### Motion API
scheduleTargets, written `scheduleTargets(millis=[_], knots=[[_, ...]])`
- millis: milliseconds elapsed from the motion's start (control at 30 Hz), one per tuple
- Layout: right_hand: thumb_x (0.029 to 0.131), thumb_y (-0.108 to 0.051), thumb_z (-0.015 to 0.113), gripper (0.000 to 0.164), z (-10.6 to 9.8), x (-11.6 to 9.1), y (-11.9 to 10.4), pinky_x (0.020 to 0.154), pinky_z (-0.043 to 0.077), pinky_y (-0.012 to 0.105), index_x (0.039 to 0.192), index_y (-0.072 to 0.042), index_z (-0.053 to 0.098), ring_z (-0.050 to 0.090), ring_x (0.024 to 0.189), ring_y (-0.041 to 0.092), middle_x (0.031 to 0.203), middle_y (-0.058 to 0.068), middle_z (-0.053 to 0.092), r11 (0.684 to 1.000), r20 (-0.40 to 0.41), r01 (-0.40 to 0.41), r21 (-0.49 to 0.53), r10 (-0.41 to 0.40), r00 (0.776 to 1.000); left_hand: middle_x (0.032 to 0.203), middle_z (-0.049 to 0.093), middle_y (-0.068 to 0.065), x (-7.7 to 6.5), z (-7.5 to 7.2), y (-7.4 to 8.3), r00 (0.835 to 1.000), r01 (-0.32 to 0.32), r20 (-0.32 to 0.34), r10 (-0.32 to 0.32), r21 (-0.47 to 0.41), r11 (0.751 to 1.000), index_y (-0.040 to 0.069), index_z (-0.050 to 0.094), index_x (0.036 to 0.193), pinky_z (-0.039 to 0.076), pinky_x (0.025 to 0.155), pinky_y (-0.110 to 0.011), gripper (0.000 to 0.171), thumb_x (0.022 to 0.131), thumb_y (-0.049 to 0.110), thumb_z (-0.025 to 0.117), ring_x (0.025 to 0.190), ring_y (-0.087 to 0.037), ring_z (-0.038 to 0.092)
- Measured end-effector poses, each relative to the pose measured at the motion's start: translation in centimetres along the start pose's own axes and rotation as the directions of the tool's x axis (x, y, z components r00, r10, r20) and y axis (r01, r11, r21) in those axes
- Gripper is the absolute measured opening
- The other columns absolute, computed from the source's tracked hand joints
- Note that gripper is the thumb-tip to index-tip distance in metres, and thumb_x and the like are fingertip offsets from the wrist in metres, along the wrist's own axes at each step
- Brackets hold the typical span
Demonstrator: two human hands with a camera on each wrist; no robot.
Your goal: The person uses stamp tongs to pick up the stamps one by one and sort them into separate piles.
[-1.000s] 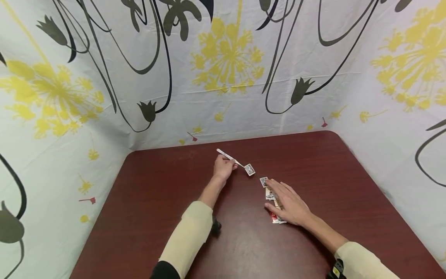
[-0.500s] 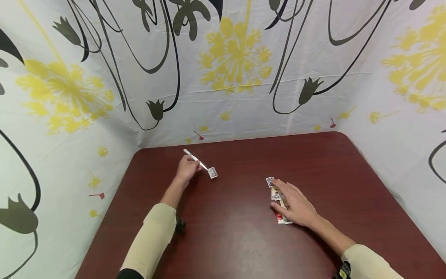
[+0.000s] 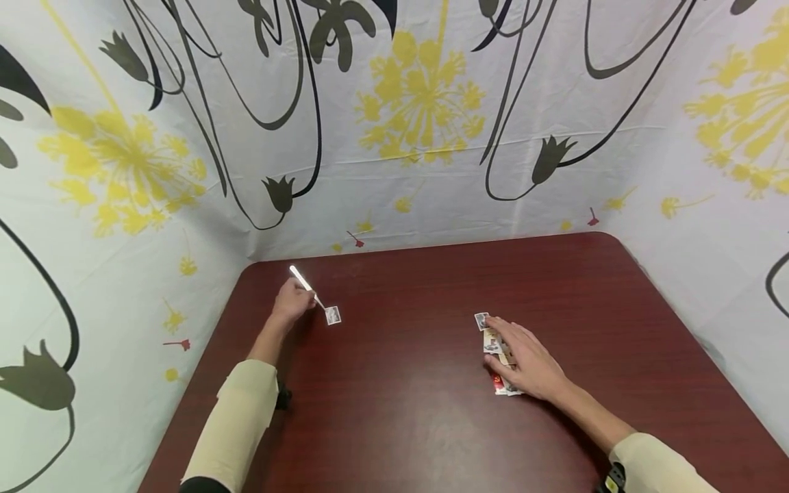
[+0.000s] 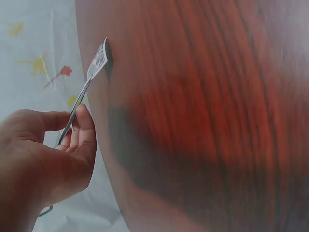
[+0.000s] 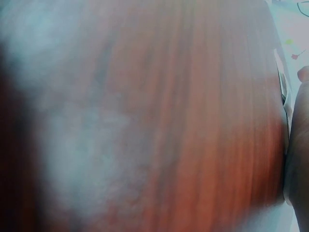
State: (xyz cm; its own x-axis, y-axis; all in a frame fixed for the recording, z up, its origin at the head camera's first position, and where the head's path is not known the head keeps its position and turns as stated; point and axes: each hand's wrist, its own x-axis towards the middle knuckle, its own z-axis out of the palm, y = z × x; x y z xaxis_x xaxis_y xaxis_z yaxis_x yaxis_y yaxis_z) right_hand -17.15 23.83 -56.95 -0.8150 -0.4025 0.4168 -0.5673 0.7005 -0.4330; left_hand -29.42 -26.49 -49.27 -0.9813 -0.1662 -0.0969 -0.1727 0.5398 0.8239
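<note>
white-bordered stamp point(image 4: 98, 60) (tilted) in tweezers point(image 4: 81, 96)

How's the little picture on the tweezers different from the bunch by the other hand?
The little picture is one piece; the bunch has several. The tweezers, pinched in the left hand, hold the little picture; the right hand partly covers the bunch. The little picture looks gray and white; the bunch also shows red. Both have pale edges.

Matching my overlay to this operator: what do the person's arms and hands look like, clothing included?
The left hand and right hand are ungloved. The left sleeve and right sleeve are cream. A black section shows higher on the left arm; a black device with a yellow patch sits beneath the right cuff.
</note>
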Motion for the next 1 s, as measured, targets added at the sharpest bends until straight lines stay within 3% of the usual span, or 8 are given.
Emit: scheduleTargets(millis=[100,133,267,433,667,833,900,1000], knots=[[0.092,-0.029,0.082,0.073,0.1,0.0,0.0,0.118,0.038,0.064,0.153,-0.001,0.052,0.051,0.142,0.041,0.153,0.022,0.055,1.000,-0.007,0.004,0.008,-0.004,1.000,0.095,0.076,-0.019,0.0,-1.0,-0.2,0.999,-0.045,-0.005,0.045,0.081,0.996,-0.005,0.053,0.111,0.055,0.064,-0.020,0.015,0.101,0.003,0.060,0.070,-0.013,0.069],[0.092,-0.028,0.082,0.073,0.1,0.0,0.0,0.118,0.039,0.064,0.152,-0.001,0.052,0.051,0.142,0.041,0.153,0.022,0.055,1.000,-0.009,0.007,0.010,-0.007,1.000,0.093,0.077,-0.015,0.8,-1.4,-1.3,0.997,-0.081,-0.005,0.082,0.090,0.993,-0.002,0.055,0.110,0.054,0.064,-0.020,0.014,0.102,0.008,0.061,0.070,-0.012,0.069],[0.092,-0.027,0.082,0.072,0.2,-0.1,-0.2,0.117,0.040,0.064,0.152,0.000,0.053,0.052,0.141,0.040,0.152,0.022,0.056,1.000,-0.011,0.015,0.009,-0.015,1.000,0.096,0.076,-0.013,0.7,-2.3,-1.4,0.993,-0.110,-0.023,0.117,0.207,0.972,0.001,0.054,0.110,0.055,0.078,-0.038,0.016,0.103,0.014,0.059,0.086,-0.028,0.071],[0.092,-0.026,0.082,0.070,0.2,-0.1,-0.3,0.117,0.040,0.064,0.151,0.001,0.053,0.052,0.141,0.041,0.151,0.022,0.057,1.000,-0.014,0.017,0.012,-0.017,1.000,0.112,0.069,-0.022,0.1,-2.5,-0.7,0.992,-0.083,-0.062,0.110,0.333,0.939,0.000,0.052,0.116,0.049,0.097,-0.061,0.020,0.104,0.016,0.055,0.107,-0.048,0.062],[0.091,-0.025,0.082,0.070,0.3,-0.1,-0.3,0.117,0.040,0.064,0.150,0.001,0.054,0.052,0.141,0.041,0.150,0.022,0.058,1.000,-0.016,0.020,0.019,-0.019,1.000,0.117,0.068,-0.024,0.3,-2.5,-1.2,0.974,-0.038,-0.200,0.109,0.329,0.943,-0.001,0.049,0.126,0.045,0.106,-0.064,0.026,0.106,0.015,0.052,0.112,-0.050,0.062],[0.091,-0.025,0.083,0.071,0.2,0.0,-0.3,0.117,0.041,0.064,0.150,0.001,0.053,0.053,0.140,0.041,0.150,0.023,0.057,1.000,-0.019,0.016,0.019,-0.015,1.000,0.120,0.072,-0.022,0.4,-0.7,-0.7,0.945,-0.076,-0.294,0.145,0.232,0.970,0.002,0.050,0.133,0.048,0.107,-0.063,0.031,0.106,0.016,0.053,0.114,-0.046,0.067],[0.091,-0.025,0.083,0.072,0.0,-0.1,-0.2,0.115,0.041,0.064,0.151,0.000,0.053,0.052,0.139,0.041,0.151,0.022,0.056,1.000,-0.020,0.000,0.028,0.000,1.000,0.123,0.073,-0.021,0.1,0.9,0.2,0.947,-0.115,-0.279,0.161,0.175,0.978,0.004,0.050,0.135,0.050,0.106,-0.061,0.033,0.106,0.017,0.055,0.114,-0.042,0.069],[0.093,-0.023,0.083,0.073,-0.4,-0.1,-0.1,0.113,0.043,0.064,0.154,-0.001,0.051,0.052,0.140,0.042,0.154,0.019,0.054,0.997,-0.021,-0.032,0.065,0.033,0.999,0.128,0.071,-0.022,-0.7,4.1,2.3,0.963,-0.160,-0.206,0.173,0.079,0.984,0.003,0.052,0.137,0.056,0.103,-0.056,0.034,0.106,0.017,0.059,0.116,-0.038,0.071]])
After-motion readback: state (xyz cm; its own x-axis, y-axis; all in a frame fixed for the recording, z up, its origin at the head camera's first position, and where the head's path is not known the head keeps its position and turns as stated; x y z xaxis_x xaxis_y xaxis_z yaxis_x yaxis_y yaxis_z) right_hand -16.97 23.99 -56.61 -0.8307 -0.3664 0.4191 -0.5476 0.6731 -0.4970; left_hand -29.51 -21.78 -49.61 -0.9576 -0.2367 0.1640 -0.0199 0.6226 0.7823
